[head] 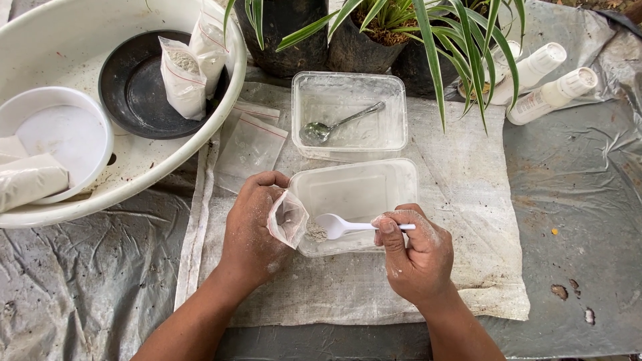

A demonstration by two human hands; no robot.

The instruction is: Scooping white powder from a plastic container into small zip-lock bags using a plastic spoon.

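My left hand [253, 227] holds a small clear zip bag [289, 218] open at the near left corner of a clear plastic tub [361, 190]. My right hand [414, 254] grips the handle of a white plastic spoon [338, 226]. The spoon's bowl rests in grey-white powder [315, 232] at the tub's corner, right by the bag's mouth. Both hands are dusted with powder. Behind this tub stands a second clear tub [349, 115] with a metal spoon [334, 126] lying in it.
Empty zip bags [251, 144] lie on the white woven cloth [468, 220]. A big white basin [221, 127] at left holds a black saucer [134, 93], filled bags [184, 73] and a white bowl [63, 134]. Potted plants [374, 33] and white bottles [552, 93] stand behind.
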